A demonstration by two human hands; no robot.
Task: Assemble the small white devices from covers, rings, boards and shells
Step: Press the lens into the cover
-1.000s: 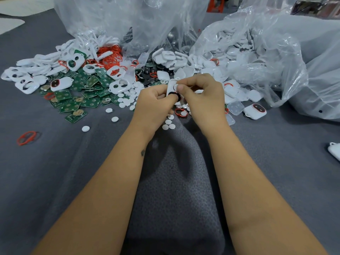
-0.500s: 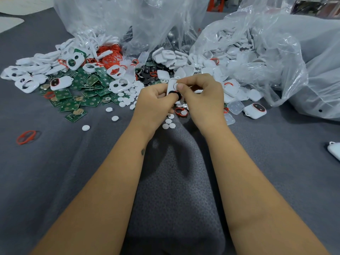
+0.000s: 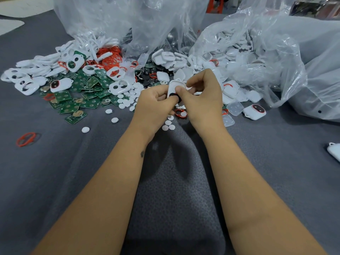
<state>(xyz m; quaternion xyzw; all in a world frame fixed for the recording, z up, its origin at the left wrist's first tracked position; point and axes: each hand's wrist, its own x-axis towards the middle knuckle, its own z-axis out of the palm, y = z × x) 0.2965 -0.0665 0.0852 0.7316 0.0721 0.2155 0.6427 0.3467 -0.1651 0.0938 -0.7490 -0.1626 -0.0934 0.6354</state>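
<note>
White cover (image 3: 173, 86) pinched by left hand (image 3: 155, 103) and right hand (image 3: 203, 96), plastic bag (image 3: 257, 52) apparently holding white shells

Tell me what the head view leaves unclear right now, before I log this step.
- White cover: the left hand and right hand hide most of it; whether the black part is seated cannot be told.
- Bag contents: crumpled, glaring plastic blurs the white parts inside.
- White device: cut off by the right edge.
- Boards: markings too small to read.
</note>
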